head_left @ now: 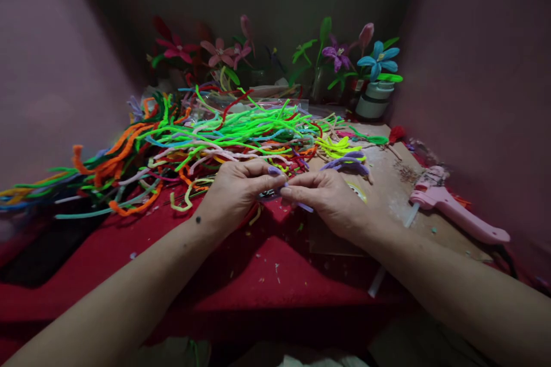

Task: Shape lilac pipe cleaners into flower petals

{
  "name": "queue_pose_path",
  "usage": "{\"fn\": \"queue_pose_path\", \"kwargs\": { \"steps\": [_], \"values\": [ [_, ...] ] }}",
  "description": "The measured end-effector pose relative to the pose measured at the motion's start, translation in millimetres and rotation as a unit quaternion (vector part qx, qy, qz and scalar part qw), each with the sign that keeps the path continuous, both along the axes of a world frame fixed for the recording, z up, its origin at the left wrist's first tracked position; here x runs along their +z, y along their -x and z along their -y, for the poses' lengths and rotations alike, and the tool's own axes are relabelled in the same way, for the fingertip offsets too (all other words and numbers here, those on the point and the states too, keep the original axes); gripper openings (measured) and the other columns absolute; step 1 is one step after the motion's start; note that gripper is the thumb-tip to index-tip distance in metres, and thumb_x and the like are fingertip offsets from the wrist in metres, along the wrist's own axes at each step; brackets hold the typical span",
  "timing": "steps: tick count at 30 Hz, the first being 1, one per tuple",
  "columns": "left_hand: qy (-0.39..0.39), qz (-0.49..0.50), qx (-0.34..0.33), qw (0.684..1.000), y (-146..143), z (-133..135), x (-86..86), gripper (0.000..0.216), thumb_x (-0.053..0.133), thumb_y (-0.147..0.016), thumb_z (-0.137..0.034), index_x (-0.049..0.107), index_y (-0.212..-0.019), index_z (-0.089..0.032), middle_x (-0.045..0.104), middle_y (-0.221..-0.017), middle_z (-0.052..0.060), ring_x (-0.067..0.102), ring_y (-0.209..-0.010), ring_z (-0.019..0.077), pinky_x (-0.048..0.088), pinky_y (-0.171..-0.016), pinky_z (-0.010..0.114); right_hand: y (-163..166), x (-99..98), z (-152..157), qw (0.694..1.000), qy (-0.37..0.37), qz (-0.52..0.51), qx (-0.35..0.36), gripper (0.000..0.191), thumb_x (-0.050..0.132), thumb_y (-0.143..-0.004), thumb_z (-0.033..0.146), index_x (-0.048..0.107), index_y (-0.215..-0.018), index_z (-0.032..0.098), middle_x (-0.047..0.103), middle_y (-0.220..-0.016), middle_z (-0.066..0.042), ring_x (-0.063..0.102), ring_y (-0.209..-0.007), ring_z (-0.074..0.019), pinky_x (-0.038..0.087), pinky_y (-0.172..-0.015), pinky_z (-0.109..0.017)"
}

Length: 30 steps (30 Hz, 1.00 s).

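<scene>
Both hands meet above the red cloth, pinching a short purple pipe cleaner (pixel 305 206) between thumbs and fingers. My left hand (pixel 241 186) is closed on its left part, where a purple loop shows above the thumb. My right hand (pixel 329 198) pinches it nearby, and one end sticks out below those fingers. Just beyond the right hand lie a bunch of purple pipe cleaner pieces (pixel 346 163) and a bunch of yellow ones (pixel 338 148). Behind the left hand spreads a big heap of pipe cleaners (pixel 241 126), mostly green, with orange, pink and red among them.
A pink glue gun (pixel 460 212) lies on a cardboard sheet (pixel 387 178) at the right. Pipe cleaner flowers, one of them blue (pixel 379 61), stand at the back near a white jar (pixel 374 100). A dark flat object (pixel 47 252) rests at left. Walls close both sides.
</scene>
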<state>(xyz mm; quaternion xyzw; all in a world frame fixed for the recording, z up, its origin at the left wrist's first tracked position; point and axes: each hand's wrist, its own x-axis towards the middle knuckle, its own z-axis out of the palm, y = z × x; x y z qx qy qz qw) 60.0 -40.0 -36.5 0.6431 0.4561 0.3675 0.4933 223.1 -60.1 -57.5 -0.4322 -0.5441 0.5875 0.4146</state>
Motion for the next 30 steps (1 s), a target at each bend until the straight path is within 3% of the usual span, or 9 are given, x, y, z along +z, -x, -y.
{"fn": "queue_pose_path", "kwargs": {
  "steps": [4,9,11,15,17,21,23,27,30],
  "values": [
    [-0.086,-0.017,0.016,0.996,-4.1,7.2,-2.4,0.014,0.065,-0.072,-0.025,0.066,-0.063,-0.015,0.058,-0.063,-0.001,0.052,-0.06,0.0101,0.042,-0.058,0.022,1.5,-1.5,-2.0,0.998,0.042,-0.039,0.003,0.018,0.071,-0.059,0.028,0.063,-0.052,0.013,0.054,-0.049,0.001,0.042,-0.049,-0.0085,0.031,-0.053,-0.026],
    [-0.34,-0.099,0.046,0.934,-6.5,15.8,-3.7,0.01,0.063,-0.072,-0.017,0.069,-0.064,-0.018,0.062,-0.065,0.0,0.055,-0.064,0.0109,0.043,-0.064,0.022,5.6,-4.4,0.0,0.996,0.065,-0.055,0.006,0.011,0.067,-0.058,0.019,0.06,-0.05,0.014,0.052,-0.047,0.003,0.04,-0.046,-0.0074,0.029,-0.05,-0.025],
    [-0.319,-0.106,0.049,0.941,-6.1,15.3,-2.0,0.012,0.063,-0.073,-0.019,0.069,-0.062,-0.017,0.062,-0.063,0.001,0.055,-0.062,0.0109,0.042,-0.062,0.022,6.1,-4.4,1.3,0.998,0.047,-0.036,0.003,0.01,0.062,-0.06,0.017,0.059,-0.051,0.014,0.051,-0.047,0.003,0.039,-0.046,-0.0073,0.028,-0.05,-0.025],
    [-0.158,-0.088,0.045,0.983,-7.9,11.2,1.5,0.019,0.063,-0.073,-0.023,0.064,-0.057,-0.014,0.057,-0.054,-0.001,0.05,-0.052,0.0096,0.038,-0.05,0.021,4.9,-2.8,2.3,1.0,0.028,-0.01,0.001,0.014,0.059,-0.063,0.019,0.055,-0.049,0.015,0.048,-0.047,0.004,0.037,-0.045,-0.0072,0.028,-0.049,-0.025],
    [-0.205,-0.117,0.049,0.97,-9.7,10.4,-0.1,0.02,0.062,-0.074,-0.023,0.064,-0.056,-0.015,0.057,-0.054,-0.001,0.05,-0.052,0.0095,0.038,-0.051,0.021,4.0,-2.3,2.1,0.999,0.033,0.011,0.0,0.017,0.058,-0.063,0.019,0.053,-0.047,0.015,0.046,-0.045,0.004,0.036,-0.043,-0.0069,0.026,-0.048,-0.025],
    [-0.389,-0.171,0.063,0.903,-12.0,11.1,-5.5,0.017,0.06,-0.075,-0.023,0.066,-0.061,-0.016,0.061,-0.063,0.001,0.053,-0.061,0.011,0.04,-0.061,0.023,2.7,-1.4,1.6,0.999,0.026,0.032,0.003,0.02,0.059,-0.064,0.02,0.051,-0.046,0.015,0.044,-0.043,0.005,0.035,-0.042,-0.0066,0.024,-0.046,-0.025],
    [-0.361,-0.164,0.068,0.915,-11.5,9.9,-4.9,0.02,0.06,-0.075,-0.025,0.064,-0.058,-0.016,0.059,-0.06,0.001,0.052,-0.06,0.0112,0.04,-0.06,0.024,2.9,-0.2,1.6,0.999,0.03,0.015,0.0,0.021,0.061,-0.064,0.021,0.052,-0.046,0.015,0.046,-0.043,0.004,0.036,-0.042,-0.0066,0.024,-0.046,-0.025],
    [-0.134,-0.043,0.068,0.988,-5.3,0.1,1.5,0.025,0.053,-0.08,-0.032,0.066,-0.067,-0.014,0.057,-0.06,0.0,0.049,-0.055,0.0106,0.038,-0.054,0.023,3.5,0.1,0.6,0.996,0.062,-0.064,-0.031,0.018,0.067,-0.062,0.023,0.057,-0.051,0.014,0.05,-0.046,0.003,0.039,-0.044,-0.0067,0.026,-0.047,-0.024],
    [-0.053,0.024,0.039,0.998,1.2,-6.4,5.8,0.03,0.05,-0.082,-0.039,0.065,-0.081,-0.014,0.06,-0.066,0.002,0.051,-0.057,0.0109,0.039,-0.054,0.023,3.3,-2.6,-1.2,0.986,0.08,-0.137,-0.045,0.016,0.071,-0.062,0.026,0.061,-0.059,0.014,0.052,-0.051,0.003,0.041,-0.046,-0.0069,0.027,-0.048,-0.024]
  ]
}}
